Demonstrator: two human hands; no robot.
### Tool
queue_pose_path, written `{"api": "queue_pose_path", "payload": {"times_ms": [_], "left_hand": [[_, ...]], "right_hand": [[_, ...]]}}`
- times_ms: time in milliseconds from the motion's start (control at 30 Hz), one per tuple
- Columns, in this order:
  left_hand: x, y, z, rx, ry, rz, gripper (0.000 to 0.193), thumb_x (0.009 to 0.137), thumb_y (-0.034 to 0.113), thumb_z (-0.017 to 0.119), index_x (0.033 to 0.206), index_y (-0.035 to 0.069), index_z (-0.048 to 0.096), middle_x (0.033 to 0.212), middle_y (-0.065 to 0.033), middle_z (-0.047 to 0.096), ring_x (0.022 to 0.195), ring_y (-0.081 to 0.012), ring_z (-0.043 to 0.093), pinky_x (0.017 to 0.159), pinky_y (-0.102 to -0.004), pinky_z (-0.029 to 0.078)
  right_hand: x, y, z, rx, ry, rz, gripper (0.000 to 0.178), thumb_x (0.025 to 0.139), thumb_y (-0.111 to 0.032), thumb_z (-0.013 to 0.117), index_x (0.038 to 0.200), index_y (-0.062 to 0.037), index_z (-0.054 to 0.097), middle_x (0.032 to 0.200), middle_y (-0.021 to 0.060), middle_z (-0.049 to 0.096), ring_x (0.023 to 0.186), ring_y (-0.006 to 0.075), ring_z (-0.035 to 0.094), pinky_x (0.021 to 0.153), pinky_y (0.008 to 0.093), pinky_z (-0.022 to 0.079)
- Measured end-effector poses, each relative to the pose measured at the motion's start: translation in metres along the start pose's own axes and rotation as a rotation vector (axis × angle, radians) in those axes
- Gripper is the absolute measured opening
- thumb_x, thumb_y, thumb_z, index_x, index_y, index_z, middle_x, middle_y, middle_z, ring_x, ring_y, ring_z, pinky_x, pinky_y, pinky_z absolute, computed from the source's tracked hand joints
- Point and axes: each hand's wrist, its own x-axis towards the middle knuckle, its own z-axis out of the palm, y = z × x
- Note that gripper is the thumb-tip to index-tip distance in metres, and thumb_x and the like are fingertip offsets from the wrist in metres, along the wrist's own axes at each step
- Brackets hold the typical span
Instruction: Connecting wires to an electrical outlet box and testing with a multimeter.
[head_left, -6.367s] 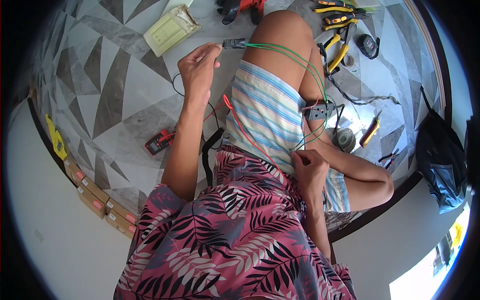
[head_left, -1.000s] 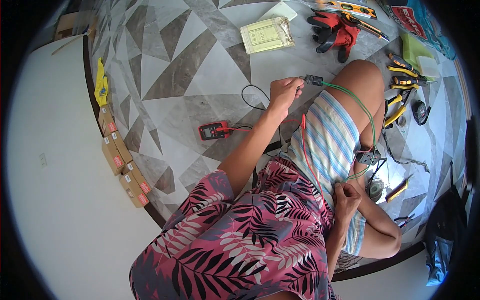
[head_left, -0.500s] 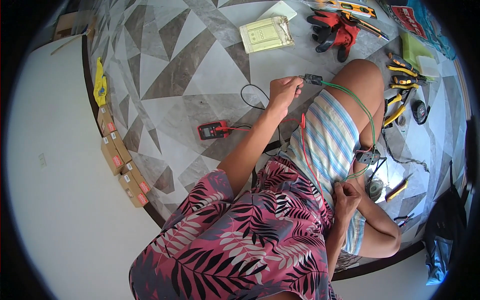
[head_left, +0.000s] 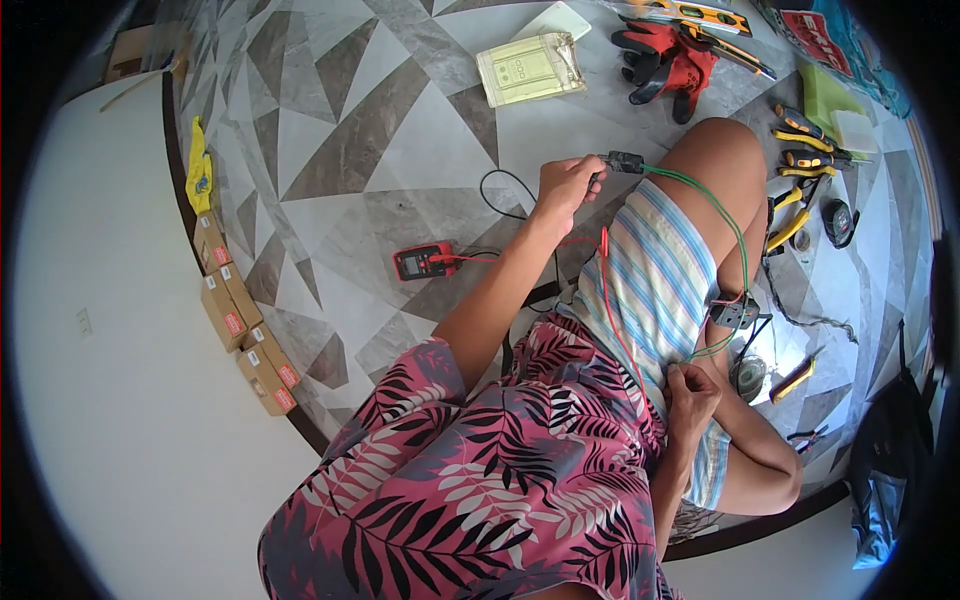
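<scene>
My left hand is closed around a slim black test probe, mostly hidden by the fingers, up against a small black connector block. Green wires leave that block, arc over my bent knee and come down past a dark grey socket-like box at my leg. At my lap, the fingers of my right hand pinch together by the lower end of the green wires; what sits between them is too small to tell. A red test lead drapes over my striped shorts from a red multimeter on the floor.
Red-black gloves, a spirit level and a yellowish packaged panel lie ahead. Several yellow-handled pliers, a tape measure and a lit lamp are at right. Small cartons line the left wall.
The connector block and my left hand have shifted very slightly. My right hand stays where it was.
</scene>
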Motion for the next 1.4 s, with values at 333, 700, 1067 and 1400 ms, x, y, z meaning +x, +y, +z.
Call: {"api": "queue_pose_path", "payload": {"times_ms": [333,700,1067,1400], "left_hand": [[-0.002,-0.003,-0.026,0.131,-0.206,0.066,0.03,0.096,0.026,0.071,0.116,0.003,0.069,0.108,-0.0064,0.071,0.076,-0.0067,0.058,0.065,-0.0236,0.05],[-0.105,0.044,-0.004,0.456,-0.305,0.146,0.028,0.103,0.029,0.058,0.106,0.004,0.069,0.076,0.0058,0.054,0.066,-0.0028,0.046,0.056,-0.0207,0.036],[-0.109,0.026,0.055,0.004,-0.113,0.257,0.018,0.093,0.024,0.071,0.086,0.008,0.067,0.065,0.0061,0.055,0.052,-0.0027,0.043,0.045,-0.021,0.03],[-0.103,0.095,-0.053,-0.052,0.306,0.544,0.034,0.098,0.041,0.063,0.097,0.009,0.051,0.07,0.0056,0.034,0.05,-0.0046,0.027,0.042,-0.0215,0.021]], "right_hand": [[-0.016,-0.004,-0.012,0.12,0.073,-0.01,0.02,0.089,-0.015,0.077,0.089,0.0041,0.071,0.067,0.0013,0.063,0.055,0.0075,0.055,0.051,0.0223,0.043],[-0.044,-0.069,-0.001,0.233,0.087,-0.293,0.016,0.095,-0.006,0.067,0.107,0.0047,0.071,0.082,0.005,0.065,0.068,0.0072,0.057,0.06,0.022,0.046],[-0.048,-0.065,-0.001,0.107,0.059,-0.398,0.013,0.091,-0.004,0.069,0.1,0.004,0.073,0.075,0.0091,0.064,0.064,0.0125,0.057,0.059,0.0262,0.044],[-0.033,-0.06,0.01,0.176,-0.011,-0.581,0.014,0.09,-0.004,0.069,0.101,0.0046,0.072,0.079,0.013,0.067,0.071,0.0209,0.063,0.063,0.0329,0.049]]}}
